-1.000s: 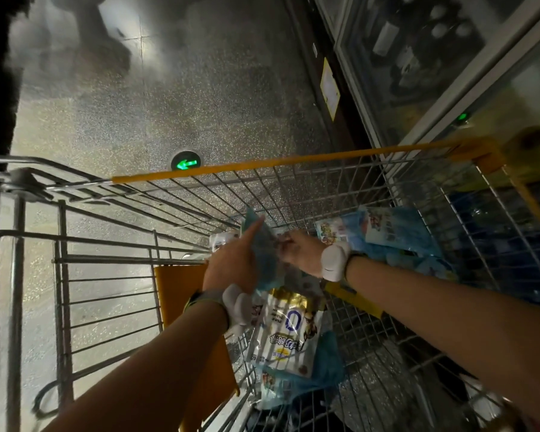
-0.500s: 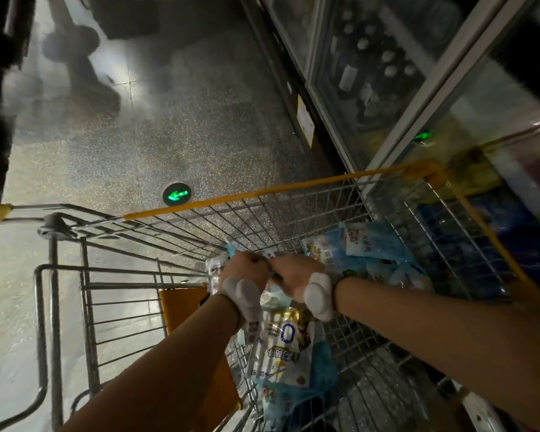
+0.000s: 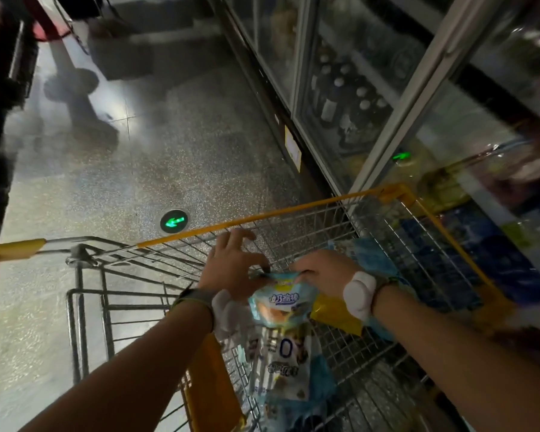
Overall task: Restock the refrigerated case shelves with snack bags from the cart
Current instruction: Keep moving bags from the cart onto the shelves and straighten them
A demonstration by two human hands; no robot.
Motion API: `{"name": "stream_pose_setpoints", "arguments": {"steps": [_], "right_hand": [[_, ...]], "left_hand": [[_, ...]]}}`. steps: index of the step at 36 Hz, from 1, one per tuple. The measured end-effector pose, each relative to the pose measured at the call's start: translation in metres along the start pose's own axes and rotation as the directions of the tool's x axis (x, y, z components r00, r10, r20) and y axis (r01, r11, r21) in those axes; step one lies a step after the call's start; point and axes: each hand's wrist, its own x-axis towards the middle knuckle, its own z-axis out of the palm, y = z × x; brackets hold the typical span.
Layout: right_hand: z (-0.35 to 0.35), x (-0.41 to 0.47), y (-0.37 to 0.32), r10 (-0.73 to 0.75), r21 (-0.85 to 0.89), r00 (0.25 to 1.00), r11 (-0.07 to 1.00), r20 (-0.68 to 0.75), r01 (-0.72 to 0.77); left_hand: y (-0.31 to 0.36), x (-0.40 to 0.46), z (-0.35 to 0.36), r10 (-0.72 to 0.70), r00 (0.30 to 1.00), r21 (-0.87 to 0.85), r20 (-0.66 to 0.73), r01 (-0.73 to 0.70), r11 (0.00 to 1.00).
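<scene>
Your right hand [image 3: 321,272] pinches the top edge of the light-blue snack bag [image 3: 281,304] above the cart [image 3: 293,213]; your left hand [image 3: 231,266] rests against it, fingers spread and loose. That thin one-handed pinch could slip as you swing toward the refrigerated case [image 3: 371,88]; the bag might snag the wire rim.

Both forearms reach forward; the left hand [image 3: 231,269] spreads its fingers, the right hand [image 3: 321,272] seemingly pinches, knuckles up.
</scene>
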Motion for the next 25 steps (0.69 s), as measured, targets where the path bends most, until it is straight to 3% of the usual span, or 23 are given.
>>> {"name": "stream_pose_setpoints", "arguments": {"steps": [4, 7, 10, 14, 17, 21, 25], "right_hand": [[-0.017, -0.015, 0.002, 0.006, 0.118, 0.997, 0.993, -0.075, 0.003], [-0.025, -0.028, 0.003, 0.021, 0.198, 0.976, 0.980, -0.217, 0.023], [-0.018, -0.042, 0.006, 0.080, 0.347, 0.900, 0.934, -0.429, 0.082], [-0.006, -0.048, 0.013, 0.080, 0.304, 0.917, 0.952, -0.391, 0.047], [-0.012, -0.060, 0.013, 0.215, 0.449, 0.865, 0.893, -0.454, 0.013], [-0.023, -0.077, 0.009, 0.312, 0.607, 0.812, 0.792, -0.493, 0.064], [-0.036, -0.099, -0.001, 0.375, 0.708, 0.737, 0.679, -0.563, 0.196]], "left_hand": [[0.004, 0.005, -0.020, -0.017, 0.976, -0.289, 0.219, 0.082, 0.954], [0.009, 0.005, -0.030, -0.045, 0.989, -0.372, 0.140, 0.095, 0.923], [0.016, 0.000, -0.030, -0.105, 0.994, -0.497, 0.044, 0.112, 0.861], [0.031, -0.007, -0.024, -0.069, 0.991, -0.425, 0.116, 0.112, 0.898], [0.041, -0.006, -0.032, -0.061, 0.994, -0.476, 0.091, 0.098, 0.874], [0.058, -0.006, -0.051, -0.057, 0.997, -0.642, 0.049, 0.075, 0.763], [0.079, -0.010, -0.073, -0.100, 0.994, -0.810, 0.032, 0.084, 0.580]]}}
